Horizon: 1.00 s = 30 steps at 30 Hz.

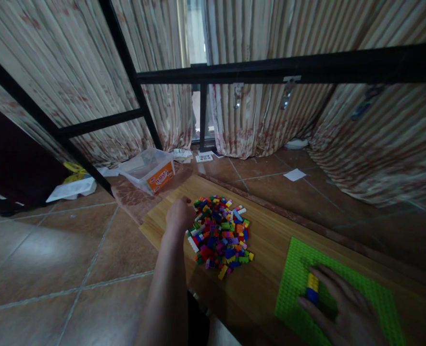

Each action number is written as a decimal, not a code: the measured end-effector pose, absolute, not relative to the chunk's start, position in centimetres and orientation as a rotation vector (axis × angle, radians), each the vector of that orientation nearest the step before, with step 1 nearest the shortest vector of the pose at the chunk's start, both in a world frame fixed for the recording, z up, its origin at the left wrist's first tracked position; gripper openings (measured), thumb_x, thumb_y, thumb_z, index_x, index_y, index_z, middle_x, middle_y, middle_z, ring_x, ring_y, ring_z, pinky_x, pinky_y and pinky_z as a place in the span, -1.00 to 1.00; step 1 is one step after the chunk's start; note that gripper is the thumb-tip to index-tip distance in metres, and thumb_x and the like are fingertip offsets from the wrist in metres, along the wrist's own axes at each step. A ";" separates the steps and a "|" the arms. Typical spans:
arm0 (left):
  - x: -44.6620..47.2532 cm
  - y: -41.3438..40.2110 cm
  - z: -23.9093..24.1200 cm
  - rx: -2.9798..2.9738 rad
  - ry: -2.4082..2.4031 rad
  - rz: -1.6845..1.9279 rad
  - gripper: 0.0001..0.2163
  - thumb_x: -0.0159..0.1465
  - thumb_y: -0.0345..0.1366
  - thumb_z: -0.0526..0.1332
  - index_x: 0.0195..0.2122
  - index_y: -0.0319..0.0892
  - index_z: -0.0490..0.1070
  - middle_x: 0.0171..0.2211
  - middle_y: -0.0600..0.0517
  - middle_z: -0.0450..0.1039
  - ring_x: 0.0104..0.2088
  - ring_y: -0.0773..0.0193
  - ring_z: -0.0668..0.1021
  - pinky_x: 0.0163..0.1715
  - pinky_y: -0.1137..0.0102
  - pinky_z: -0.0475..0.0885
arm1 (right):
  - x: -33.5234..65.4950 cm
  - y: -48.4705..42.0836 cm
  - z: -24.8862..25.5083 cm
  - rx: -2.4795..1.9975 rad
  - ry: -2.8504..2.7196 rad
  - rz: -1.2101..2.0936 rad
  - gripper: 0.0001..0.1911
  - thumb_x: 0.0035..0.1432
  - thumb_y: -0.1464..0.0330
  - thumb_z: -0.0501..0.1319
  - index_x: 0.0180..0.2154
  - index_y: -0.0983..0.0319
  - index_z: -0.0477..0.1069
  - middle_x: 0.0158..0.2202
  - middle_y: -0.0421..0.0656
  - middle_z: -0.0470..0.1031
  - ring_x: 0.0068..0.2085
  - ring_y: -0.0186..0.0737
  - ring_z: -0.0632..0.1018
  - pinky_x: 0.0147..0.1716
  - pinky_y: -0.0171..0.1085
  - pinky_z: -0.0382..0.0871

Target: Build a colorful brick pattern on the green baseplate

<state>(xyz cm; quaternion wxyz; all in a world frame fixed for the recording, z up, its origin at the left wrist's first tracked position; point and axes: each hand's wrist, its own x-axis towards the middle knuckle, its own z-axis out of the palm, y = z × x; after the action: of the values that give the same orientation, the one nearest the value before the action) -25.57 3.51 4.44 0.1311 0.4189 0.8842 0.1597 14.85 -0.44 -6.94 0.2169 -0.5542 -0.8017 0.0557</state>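
A clear bin (147, 169) stands far left. On a wooden bench (264, 235), the left hand (179, 215) is at the left edge of a multicoloured brick pile (220, 234), its grip impossible to tell. Near right, over a green baseplate (293, 269), the right hand (350, 312) pinches yellow and blue bricks (313, 285).

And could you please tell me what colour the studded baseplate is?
The studded baseplate is green, best seen in the head view.
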 end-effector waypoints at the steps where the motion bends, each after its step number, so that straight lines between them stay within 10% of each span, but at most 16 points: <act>1: -26.2 3.4 4.1 1.200 2.566 0.443 -0.64 0.20 -0.39 0.10 0.03 -0.23 0.45 -0.04 -0.20 0.53 -0.01 0.07 0.54 -0.10 0.32 0.38 | 14.9 -0.4 -7.0 -1.532 -2.227 0.147 -0.40 0.09 -0.07 0.12 0.08 0.11 0.30 0.13 -0.03 0.40 0.09 0.15 0.45 0.05 0.12 0.31; 23: -27.6 4.2 3.1 1.289 2.534 0.255 -0.78 0.10 -0.35 0.19 -0.23 -0.23 0.51 -0.20 -0.20 0.58 -0.16 0.04 0.58 -0.29 0.35 0.39 | 13.8 -1.0 -3.6 -1.591 -2.076 0.305 -0.45 0.15 -0.04 0.15 0.06 0.12 0.39 0.16 -0.05 0.38 0.15 0.10 0.40 0.14 0.14 0.26; 30: -24.9 4.3 4.6 1.376 2.014 0.923 -0.73 0.09 -0.14 0.25 -0.28 -0.24 0.50 -0.43 0.01 0.52 -0.40 0.22 0.51 -0.43 0.43 0.33 | 13.7 -1.3 -1.6 -1.659 -1.649 0.366 -0.60 0.19 0.02 0.14 -0.08 0.10 0.48 0.00 -0.10 0.51 0.04 -0.01 0.49 0.09 0.05 0.32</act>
<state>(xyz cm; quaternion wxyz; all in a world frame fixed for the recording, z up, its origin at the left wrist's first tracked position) -24.92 4.28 4.61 0.2637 0.5089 0.7450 0.3413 13.72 -1.27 -1.57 0.3773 -0.6489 -0.6450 0.1433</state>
